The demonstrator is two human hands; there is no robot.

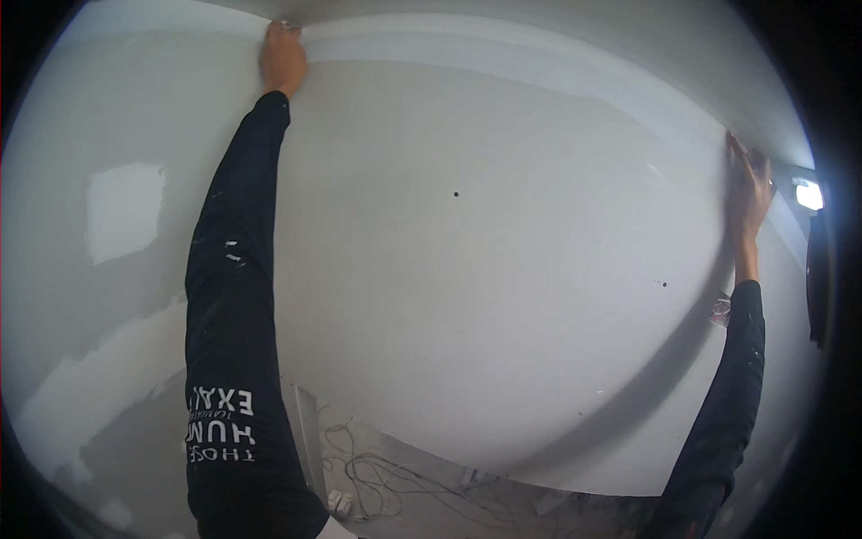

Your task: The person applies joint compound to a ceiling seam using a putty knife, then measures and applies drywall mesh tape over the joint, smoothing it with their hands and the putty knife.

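Both my arms reach up in dark sleeves to the line where the wall meets the ceiling. At the upper left, my left hand touches that corner with its fingers curled in, and a small pale bit shows at the fingertips; what it is stays unclear. Far to the right, my right hand is raised against the same corner, its fingers apart and one stretched upward. Between the hands a white band runs along the top of the wall; whether it is tape or filler I cannot tell.
Two small dark holes mark the wall, one a dark hole near the middle. A white filler patch shows at left. A bright lamp shines at far right. Loose cables and a white power strip lie below.
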